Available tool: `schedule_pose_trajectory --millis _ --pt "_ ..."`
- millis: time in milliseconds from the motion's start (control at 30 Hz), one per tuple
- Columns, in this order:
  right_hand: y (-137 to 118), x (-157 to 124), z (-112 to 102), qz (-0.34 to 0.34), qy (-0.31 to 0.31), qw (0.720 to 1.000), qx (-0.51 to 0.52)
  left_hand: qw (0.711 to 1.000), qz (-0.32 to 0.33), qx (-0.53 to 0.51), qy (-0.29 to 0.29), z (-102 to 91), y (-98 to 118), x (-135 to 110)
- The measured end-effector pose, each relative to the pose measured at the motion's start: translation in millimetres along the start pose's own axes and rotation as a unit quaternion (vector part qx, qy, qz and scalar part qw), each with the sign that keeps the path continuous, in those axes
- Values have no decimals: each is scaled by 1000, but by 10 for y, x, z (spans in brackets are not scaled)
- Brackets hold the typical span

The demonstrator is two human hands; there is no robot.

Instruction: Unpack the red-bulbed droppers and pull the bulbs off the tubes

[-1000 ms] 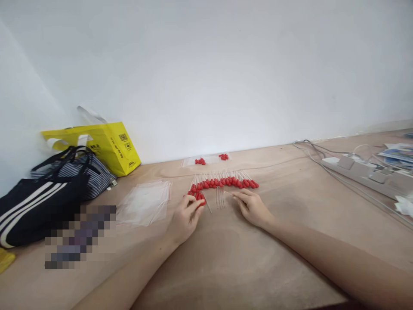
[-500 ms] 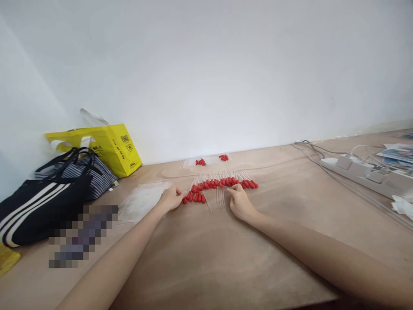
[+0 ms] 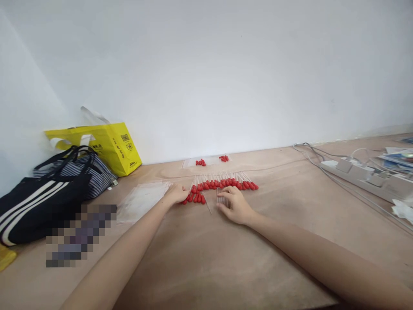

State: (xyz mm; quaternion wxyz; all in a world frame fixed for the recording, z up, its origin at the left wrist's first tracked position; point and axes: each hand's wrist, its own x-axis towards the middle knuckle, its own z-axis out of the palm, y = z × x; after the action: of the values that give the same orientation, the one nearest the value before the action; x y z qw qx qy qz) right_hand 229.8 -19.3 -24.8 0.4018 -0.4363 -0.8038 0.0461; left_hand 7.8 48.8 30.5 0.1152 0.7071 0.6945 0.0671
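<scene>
A row of clear droppers with red rubber bulbs lies across the wooden table. A small loose group of red bulbs sits at the row's left end. My left hand rests beside that group, fingers curled, touching the bulbs. My right hand lies over a few clear glass tubes just below the row, its fingers bent down onto them. A stack of clear plastic bags lies left of my left hand.
More red bulbs on a clear bag lie near the wall. A yellow bag and a black striped bag stand at the left. A power strip with cables and papers sit at the right.
My left hand reached out left from the red bulbs toward the plastic bags and stays by the bulbs. My right hand went up to the dropper row, then drew back onto the clear tubes.
</scene>
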Motion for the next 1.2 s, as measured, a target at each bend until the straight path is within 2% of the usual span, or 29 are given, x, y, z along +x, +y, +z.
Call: schedule_pose_trajectory --millis 67,133,267,367,633,833,933,1033,1200 --pt "-78 8 -31 -45 -44 998 -18 1000 -7 -2 -15 -5 22 16" --pt "-155 42 -26 -45 -64 996 -42 1000 -9 -4 -28 -12 36 36" --pt "-287 173 86 60 -57 991 -105 999 -5 -4 -48 -16 41 72" --pt "-371 269 170 101 -81 981 -146 999 5 -5 -52 -10 35 74" --pt "-438 323 161 134 -108 962 -212 1000 17 10 -3 4 19 56" --pt "-330 296 109 134 -73 966 -208 997 35 33 53 -144 -53 -130" --pt "-238 178 17 116 -26 976 -181 994 52 45 84 -168 -73 -344" --pt "-107 -8 -135 65 20 987 -147 992 76 43 93 -67 -38 -601" --pt "92 -241 -344 -44 66 990 -112 974 204 8 94 230 145 -865"
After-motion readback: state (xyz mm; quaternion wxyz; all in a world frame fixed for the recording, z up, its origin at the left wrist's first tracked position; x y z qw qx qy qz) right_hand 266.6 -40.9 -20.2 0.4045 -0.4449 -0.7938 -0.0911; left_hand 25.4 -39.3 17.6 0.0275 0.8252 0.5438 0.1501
